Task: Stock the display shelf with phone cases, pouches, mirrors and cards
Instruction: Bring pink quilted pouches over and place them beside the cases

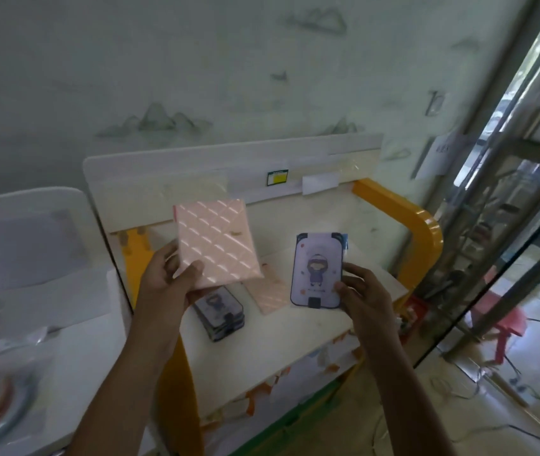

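My left hand point(169, 274) grips a pink quilted square pouch point(217, 240) by its lower left corner, holding it upright above the shelf. My right hand point(360, 291) pinches the right edge of a lilac card-like case with a cartoon figure point(316, 269), also held up. On the white shelf board point(295, 343) below lie a stack of similar cartoon cases point(220, 312) and a second pink quilted pouch point(270, 296), side by side.
The shelf has a white back panel point(196, 169) with a yellow price tag point(277, 178) and an orange side frame point(421, 232). A white unit with bagged items point(8, 373) stands at left. Metal poles point(505, 179), floor cables and a pink stool point(505, 320) are at right.
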Available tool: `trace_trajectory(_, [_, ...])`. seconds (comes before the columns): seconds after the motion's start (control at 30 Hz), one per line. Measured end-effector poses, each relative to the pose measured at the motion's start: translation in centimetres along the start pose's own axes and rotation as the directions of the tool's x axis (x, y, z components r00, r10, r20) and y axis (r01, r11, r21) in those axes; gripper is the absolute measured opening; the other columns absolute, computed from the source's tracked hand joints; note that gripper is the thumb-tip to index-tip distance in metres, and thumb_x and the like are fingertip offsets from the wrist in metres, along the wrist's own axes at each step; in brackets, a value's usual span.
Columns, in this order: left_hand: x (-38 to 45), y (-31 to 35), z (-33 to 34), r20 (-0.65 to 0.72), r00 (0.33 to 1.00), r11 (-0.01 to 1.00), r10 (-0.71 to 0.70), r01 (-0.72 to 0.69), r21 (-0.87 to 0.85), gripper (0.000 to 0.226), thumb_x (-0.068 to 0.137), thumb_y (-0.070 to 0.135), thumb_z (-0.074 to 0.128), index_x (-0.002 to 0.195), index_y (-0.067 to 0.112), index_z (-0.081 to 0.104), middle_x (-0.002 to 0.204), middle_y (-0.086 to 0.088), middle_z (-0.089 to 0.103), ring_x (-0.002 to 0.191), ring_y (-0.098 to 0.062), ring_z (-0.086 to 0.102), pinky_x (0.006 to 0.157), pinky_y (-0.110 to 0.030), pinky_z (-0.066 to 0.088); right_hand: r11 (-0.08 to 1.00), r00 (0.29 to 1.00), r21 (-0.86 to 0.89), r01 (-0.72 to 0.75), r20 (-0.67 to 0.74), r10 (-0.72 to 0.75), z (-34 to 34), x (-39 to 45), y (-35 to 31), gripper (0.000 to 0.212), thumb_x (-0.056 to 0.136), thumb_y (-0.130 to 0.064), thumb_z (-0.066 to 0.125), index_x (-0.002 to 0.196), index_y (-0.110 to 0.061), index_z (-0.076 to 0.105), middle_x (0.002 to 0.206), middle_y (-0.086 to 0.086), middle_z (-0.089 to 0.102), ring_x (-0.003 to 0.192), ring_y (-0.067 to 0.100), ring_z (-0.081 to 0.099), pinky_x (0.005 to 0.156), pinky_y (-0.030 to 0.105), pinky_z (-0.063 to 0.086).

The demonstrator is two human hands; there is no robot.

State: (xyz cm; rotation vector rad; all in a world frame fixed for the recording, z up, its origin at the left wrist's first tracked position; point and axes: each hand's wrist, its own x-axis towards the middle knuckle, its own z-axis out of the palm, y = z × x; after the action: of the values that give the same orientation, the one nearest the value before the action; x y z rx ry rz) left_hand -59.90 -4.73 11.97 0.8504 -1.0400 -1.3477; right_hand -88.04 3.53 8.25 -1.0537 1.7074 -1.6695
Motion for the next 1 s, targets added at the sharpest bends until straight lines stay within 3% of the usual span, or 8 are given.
trace_trajectory(0.2, [2.6,-0.7,0.0,-0.099,0.995,0.999,0.020,-0.017,0.031,0.047,0.093,0.002,0.059,0.135,0.022,0.050,0.129,-0.002,0.063,0.111,-0.023,0.066,0.078,-0.036,0.061,0.998,0.991,0.030,-0.051,0.123,0.047,2.9,4.2,2.3,0.033,0.091,-0.006,0.066,0.121,-0.012,0.056,0.099,0.010,0.074,0.086,0.020,0.074,0.072,0.040,0.062])
trace_trajectory(0.3, [3.3,-1.1,-0.2,-0.154,0.988,0.999,0.026,-0.020,0.044,0.050,0.093,0.001,0.059,0.139,0.018,0.047,0.132,-0.007,0.061,0.114,-0.027,0.063,0.079,-0.037,0.061,0.995,0.967,0.037,-0.089,0.243,0.078,4.3,6.3,3.3,0.036,0.089,0.000,0.066,0.121,-0.008,0.055,0.093,0.012,0.074,0.077,0.013,0.074,0.063,0.025,0.059])
trace_trajectory(0.37, [3.4,-1.2,-0.1,-0.190,0.981,0.998,0.046,-0.036,0.057,0.049,0.093,-0.001,0.059,0.137,0.018,0.048,0.129,-0.006,0.062,0.113,-0.027,0.064,0.078,-0.038,0.061,0.995,0.943,0.023,-0.093,0.323,0.081,5.3,7.6,3.8,0.036,0.088,0.002,0.066,0.121,-0.009,0.054,0.088,0.011,0.075,0.073,0.012,0.073,0.060,0.024,0.057])
trace_trajectory(0.47, [3.0,-1.4,0.1,-0.262,0.960,0.994,0.097,-0.079,0.079,0.048,0.091,-0.003,0.059,0.133,0.019,0.053,0.123,-0.002,0.067,0.110,-0.026,0.067,0.077,-0.040,0.060,0.996,0.896,-0.028,-0.087,0.436,0.090,6.6,9.7,4.9,0.040,0.087,0.001,0.068,0.121,-0.016,0.056,0.086,0.007,0.076,0.081,0.023,0.073,0.075,0.045,0.060])
trace_trajectory(0.53, [2.3,-1.7,0.4,-0.335,0.934,0.991,0.122,-0.096,0.093,0.047,0.091,-0.002,0.060,0.133,0.019,0.053,0.125,-0.003,0.066,0.111,-0.027,0.066,0.078,-0.041,0.059,0.997,0.851,-0.036,-0.071,0.519,0.079,7.4,10.9,5.4,0.041,0.086,-0.003,0.069,0.117,-0.027,0.057,0.094,0.007,0.075,0.087,0.027,0.073,0.081,0.051,0.058])
trace_trajectory(0.7, [0.1,-2.9,1.9,-0.487,0.856,0.984,0.174,-0.140,0.106,0.049,0.090,-0.002,0.062,0.134,0.016,0.052,0.124,-0.004,0.066,0.112,-0.026,0.066,0.074,-0.037,0.060,0.998,0.719,-0.012,0.069,0.694,-0.041,8.7,12.9,6.5,0.038,0.077,-0.018,0.064,0.097,-0.051,0.066,0.113,-0.005,0.066,0.099,0.015,0.068,0.084,0.036,0.057])
trace_trajectory(0.87, [-2.6,-4.2,3.6,-0.585,0.786,0.980,0.201,-0.156,0.127,0.052,0.086,0.000,0.066,0.134,0.013,0.052,0.126,-0.005,0.066,0.115,-0.026,0.064,0.085,-0.049,0.057,0.994,0.637,-0.085,0.063,0.771,0.026,10.8,13.5,10.1,0.030,0.084,-0.001,0.068,0.096,-0.029,0.068,0.093,-0.009,0.072,0.093,0.015,0.069,0.084,0.042,0.056])
trace_trajectory(1.0, [-4.8,-4.5,4.3,-0.664,0.722,0.981,0.193,-0.136,0.138,0.047,0.090,-0.003,0.061,0.134,0.014,0.052,0.125,-0.005,0.066,0.113,-0.024,0.065,0.079,-0.041,0.059,0.986,0.585,-0.135,0.103,0.809,0.050,13.8,12.5,11.8,0.031,0.086,-0.008,0.065,0.095,-0.038,0.067,0.092,-0.006,0.073,0.085,0.013,0.070,0.077,0.041,0.059])
